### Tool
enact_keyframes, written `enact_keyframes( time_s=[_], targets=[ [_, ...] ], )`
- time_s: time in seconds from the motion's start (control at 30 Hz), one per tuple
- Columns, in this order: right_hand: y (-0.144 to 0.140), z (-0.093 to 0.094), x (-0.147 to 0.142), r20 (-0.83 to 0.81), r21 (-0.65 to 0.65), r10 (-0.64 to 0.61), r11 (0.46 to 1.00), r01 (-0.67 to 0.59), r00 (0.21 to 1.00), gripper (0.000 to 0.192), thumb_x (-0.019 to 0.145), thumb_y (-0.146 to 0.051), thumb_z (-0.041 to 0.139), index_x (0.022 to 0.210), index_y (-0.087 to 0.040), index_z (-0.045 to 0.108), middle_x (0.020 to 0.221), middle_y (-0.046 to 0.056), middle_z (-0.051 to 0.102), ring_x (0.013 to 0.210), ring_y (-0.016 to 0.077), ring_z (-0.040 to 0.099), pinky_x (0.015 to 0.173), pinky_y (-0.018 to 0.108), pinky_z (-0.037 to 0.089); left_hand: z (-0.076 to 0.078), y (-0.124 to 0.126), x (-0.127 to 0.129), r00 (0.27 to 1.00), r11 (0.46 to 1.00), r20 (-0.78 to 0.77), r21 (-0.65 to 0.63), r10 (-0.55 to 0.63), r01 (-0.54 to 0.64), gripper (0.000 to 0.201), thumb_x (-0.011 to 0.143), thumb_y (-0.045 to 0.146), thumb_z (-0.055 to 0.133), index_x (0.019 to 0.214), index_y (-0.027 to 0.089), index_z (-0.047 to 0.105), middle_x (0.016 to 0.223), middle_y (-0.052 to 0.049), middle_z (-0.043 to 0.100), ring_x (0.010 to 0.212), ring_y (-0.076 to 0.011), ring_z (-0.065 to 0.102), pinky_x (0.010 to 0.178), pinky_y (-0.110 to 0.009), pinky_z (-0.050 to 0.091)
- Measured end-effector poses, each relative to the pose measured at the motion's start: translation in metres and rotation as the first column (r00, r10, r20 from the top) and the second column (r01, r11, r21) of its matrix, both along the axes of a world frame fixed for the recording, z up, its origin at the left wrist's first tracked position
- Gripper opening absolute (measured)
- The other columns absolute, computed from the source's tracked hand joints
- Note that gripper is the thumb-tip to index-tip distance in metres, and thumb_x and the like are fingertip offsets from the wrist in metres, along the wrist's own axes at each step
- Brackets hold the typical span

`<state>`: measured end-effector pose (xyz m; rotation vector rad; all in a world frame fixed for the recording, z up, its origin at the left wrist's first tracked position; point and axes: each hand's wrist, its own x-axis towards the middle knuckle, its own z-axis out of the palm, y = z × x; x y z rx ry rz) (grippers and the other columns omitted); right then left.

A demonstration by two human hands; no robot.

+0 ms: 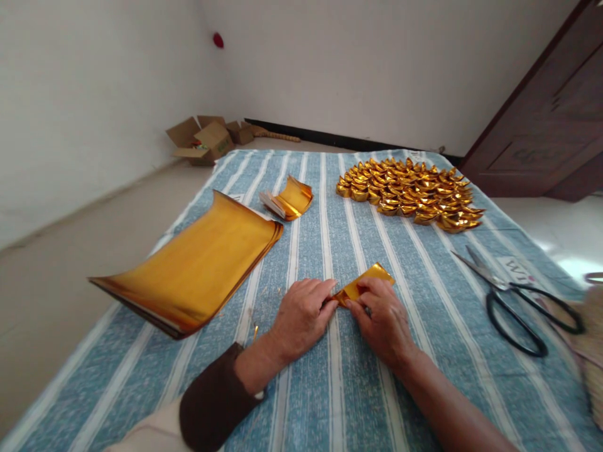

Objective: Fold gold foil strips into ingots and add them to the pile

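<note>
Nearest the camera, a brown sleeve (214, 402) covers the left forearm, while the right forearm is bare. Both hands rest low on the striped cloth (330, 389), blue with white lines, that covers the surface. The left hand (301, 317) is curled, its fingertips pinching the near left end of a gold sheet (362, 282). The right hand (384, 320) is likewise closed on the sheet, thumb and fingers pressing its lower edge just beside the left hand. The sheet is small and folded, lying at the middle of the cloth with its far corner tilted up and clear of the fingers. To the right, well apart from the hands, black-handled scissors (511, 298) lie open on the cloth, blades pointing away to the left. To the left lies a large gold stack (193, 267), its edges curling upward. Beyond it sits a small gold stack (288, 199), also curled. Farther right, a heap of folded gold ingots (409, 193) spreads across the far end of the cloth. Past the cloth, open cardboard boxes (207, 139) sit on the floor in the corner of white walls, and a dark wooden door (546, 119) stands at the far right.
</note>
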<state>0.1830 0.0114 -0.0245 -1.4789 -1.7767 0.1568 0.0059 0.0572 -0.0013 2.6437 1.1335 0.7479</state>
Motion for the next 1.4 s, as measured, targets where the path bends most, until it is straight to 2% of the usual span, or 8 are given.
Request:
enact_keyframes(
  time_s=[0.2, 0.3, 0.4, 0.5, 0.57, 0.7, 0.87, 1.4],
  targets=[
    [0.001, -0.001, -0.001, -0.016, -0.004, -0.016, 1.000, 0.016, 1.000, 0.025, 0.090, -0.023, 0.060, 0.065, -0.020, 0.059, 0.098, 0.009, 0.065, 0.090, 0.0226, 0.057, 0.079, 0.040, 0.048, 0.002, -0.002, 0.002, 0.998, 0.998, -0.051, 0.034, 0.048, -0.047, 0.012, 0.095, 0.025, 0.050, 0.092, 0.018, 0.059, 0.077, -0.004, 0.064, 0.075, -0.0210, 0.061, 0.070, -0.037, 0.051],
    [0.001, -0.001, -0.001, -0.011, -0.001, -0.018, 1.000, 0.018, 1.000, 0.027, 0.090, -0.023, 0.061, 0.064, -0.020, 0.058, 0.098, 0.008, 0.065, 0.090, 0.0227, 0.057, 0.079, 0.040, 0.048, 0.009, -0.009, 0.005, 0.995, 0.991, -0.079, 0.118, 0.067, -0.058, 0.014, 0.096, 0.025, 0.048, 0.094, 0.017, 0.060, 0.083, -0.007, 0.065, 0.079, -0.0238, 0.060, 0.071, -0.041, 0.052],
    [0.002, -0.001, -0.001, 0.002, -0.010, -0.023, 1.000, 0.023, 1.000, 0.028, 0.091, -0.023, 0.060, 0.063, -0.020, 0.057, 0.095, 0.008, 0.065, 0.088, 0.0224, 0.056, 0.079, 0.040, 0.048, 0.017, -0.024, 0.009, 0.994, 0.980, -0.105, 0.201, 0.025, -0.004, 0.017, 0.097, 0.021, 0.044, 0.101, 0.016, 0.060, 0.095, -0.011, 0.067, 0.088, -0.0260, 0.062, 0.077, -0.046, 0.054],
    [0.002, -0.002, -0.001, 0.010, -0.008, -0.030, 0.999, 0.031, 0.999, 0.028, 0.092, -0.023, 0.057, 0.063, -0.020, 0.057, 0.095, 0.009, 0.065, 0.089, 0.0225, 0.056, 0.080, 0.040, 0.048, 0.015, -0.042, 0.012, 0.991, 0.968, -0.116, 0.230, -0.074, 0.099, 0.025, 0.094, 0.013, 0.043, 0.114, 0.010, 0.057, 0.113, -0.015, 0.068, 0.104, -0.0278, 0.063, 0.093, -0.049, 0.053],
    [0.002, -0.002, -0.001, 0.010, -0.005, -0.032, 0.999, 0.032, 0.999, 0.028, 0.092, -0.023, 0.057, 0.064, -0.020, 0.057, 0.096, 0.009, 0.065, 0.091, 0.0226, 0.057, 0.082, 0.040, 0.048, 0.010, -0.053, 0.013, 0.987, 0.970, -0.145, 0.220, -0.072, 0.103, 0.033, 0.094, 0.015, 0.042, 0.122, 0.005, 0.054, 0.122, -0.022, 0.064, 0.114, -0.0317, 0.061, 0.095, -0.050, 0.054],
    [0.002, -0.002, -0.001, 0.022, -0.005, -0.030, 1.000, 0.030, 0.999, 0.028, 0.092, -0.022, 0.057, 0.064, -0.019, 0.057, 0.097, 0.009, 0.065, 0.091, 0.0225, 0.057, 0.083, 0.041, 0.048, 0.000, -0.062, 0.013, 0.982, 0.979, -0.182, 0.191, -0.042, 0.078, 0.037, 0.095, 0.020, 0.043, 0.126, 0.003, 0.052, 0.129, -0.025, 0.060, 0.124, -0.0345, 0.057, 0.095, -0.051, 0.056],
    [0.003, -0.001, -0.002, 0.025, 0.001, -0.033, 0.999, 0.033, 0.999, 0.028, 0.092, -0.022, 0.058, 0.064, -0.019, 0.057, 0.095, 0.009, 0.065, 0.088, 0.0220, 0.057, 0.082, 0.041, 0.048, -0.002, -0.062, 0.013, 0.980, 0.976, -0.195, 0.209, -0.024, 0.065, 0.036, 0.095, 0.020, 0.043, 0.124, 0.000, 0.054, 0.128, -0.027, 0.061, 0.123, -0.0349, 0.058, 0.096, -0.049, 0.056],
    [0.002, 0.000, -0.004, 0.027, 0.012, -0.047, 0.999, 0.046, 0.999, 0.028, 0.093, -0.021, 0.057, 0.065, -0.018, 0.058, 0.097, 0.010, 0.065, 0.092, 0.0233, 0.057, 0.085, 0.043, 0.047, -0.004, -0.062, 0.015, 0.980, 0.986, -0.198, 0.157, -0.030, 0.062, 0.037, 0.095, 0.021, 0.042, 0.124, 0.001, 0.054, 0.129, -0.028, 0.059, 0.124, -0.0361, 0.057, 0.097, -0.051, 0.055]
  ],
)
